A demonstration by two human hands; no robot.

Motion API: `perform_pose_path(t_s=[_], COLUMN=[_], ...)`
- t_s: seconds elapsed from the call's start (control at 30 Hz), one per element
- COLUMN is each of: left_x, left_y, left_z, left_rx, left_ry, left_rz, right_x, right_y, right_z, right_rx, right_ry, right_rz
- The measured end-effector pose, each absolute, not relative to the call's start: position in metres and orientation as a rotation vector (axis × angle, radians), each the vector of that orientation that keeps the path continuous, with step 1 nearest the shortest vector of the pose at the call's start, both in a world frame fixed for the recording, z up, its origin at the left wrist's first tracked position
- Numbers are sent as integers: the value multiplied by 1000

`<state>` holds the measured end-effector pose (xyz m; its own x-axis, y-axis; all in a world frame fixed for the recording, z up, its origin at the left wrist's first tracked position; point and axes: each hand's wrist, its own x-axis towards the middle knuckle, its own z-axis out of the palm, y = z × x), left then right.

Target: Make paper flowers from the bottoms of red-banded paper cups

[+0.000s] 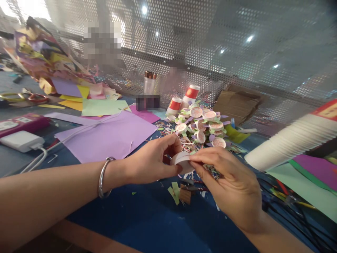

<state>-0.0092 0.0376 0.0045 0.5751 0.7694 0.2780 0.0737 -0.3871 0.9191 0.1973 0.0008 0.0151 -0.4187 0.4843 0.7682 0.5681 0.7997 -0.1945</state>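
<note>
One little white paper piece point(182, 161) is up over the blue table point(158, 225), with the left hand point(158, 158) pinching it between thumb and curled fingers and the right hand point(229, 179) nipping its other edge. Just past it there's a messy heap of small round discs point(202, 124), plus a big purple sheet point(113, 133) lying off to the left.

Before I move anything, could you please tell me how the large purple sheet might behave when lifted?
The purple sheet looks thin, so it would probably feel light and sag readily. The white cable crosses it, so lifting might drag that along.
</note>
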Motion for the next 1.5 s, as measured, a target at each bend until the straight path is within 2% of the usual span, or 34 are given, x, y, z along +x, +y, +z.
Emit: perform_pose_path(t_s=[0.37, 0.8, 1.0, 1.5], left_x=[-8, -9, -9, -9], left_y=[36, 40, 40, 43], left_z=[5, 13, 13, 10], left_rx=[1823, 1305, 1368, 1345], left_ry=[704, 498, 533, 547], left_rz=[892, 915, 795, 901], right_x=[197, 197, 195, 196], right_y=[-3, -3, -5, -5], right_z=[16, 19, 20, 19], right_rx=[-755, -768, -750, -811], right_ry=[-2118, -2013, -2034, -2027], right_rz=[-155, -239, -260, -222])
